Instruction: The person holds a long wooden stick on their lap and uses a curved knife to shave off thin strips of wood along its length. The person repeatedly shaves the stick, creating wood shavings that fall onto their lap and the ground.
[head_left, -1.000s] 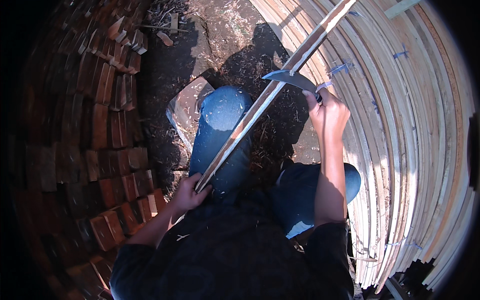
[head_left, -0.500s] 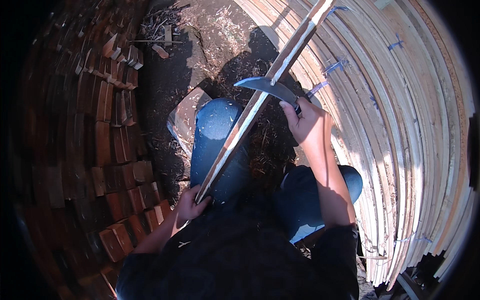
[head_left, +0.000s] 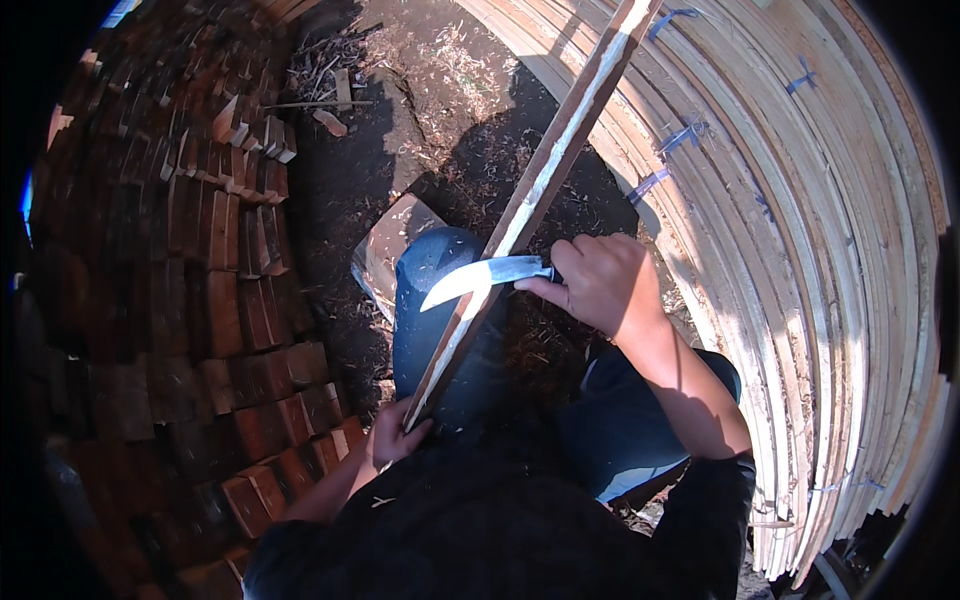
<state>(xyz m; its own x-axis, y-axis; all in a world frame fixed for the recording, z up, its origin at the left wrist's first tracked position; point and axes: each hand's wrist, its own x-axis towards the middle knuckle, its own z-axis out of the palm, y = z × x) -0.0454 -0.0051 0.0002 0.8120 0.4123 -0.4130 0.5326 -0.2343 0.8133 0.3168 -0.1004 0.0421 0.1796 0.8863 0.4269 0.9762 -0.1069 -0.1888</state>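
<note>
A long wooden strip (head_left: pixel 559 150) slants from my left hand up to the far right, passing over my left knee. Along its dark upper face runs a pale, freshly bared band. My left hand (head_left: pixel 395 434) is closed round the near end of the strip. In my right hand (head_left: pixel 603 280) is a curved knife (head_left: pixel 487 272), gripped by its dark handle, which the fingers mostly hide. The broad blade lies across the strip near my knee, its tip pointing left.
Stacked reddish-brown wood blocks (head_left: pixel 225 310) rise on the left. At the right lie long pale wooden strips (head_left: pixel 790 250), bundled with blue ties (head_left: pixel 684 135). A flat block (head_left: pixel 395 245) sits beyond my left knee. Shavings (head_left: pixel 465 65) and wood scraps (head_left: pixel 330 122) litter the dark ground.
My right hand has drawn the knife along the strip toward me, and the blade has turned more level. My left hand keeps its hold on the near end. The view has shifted slightly.
</note>
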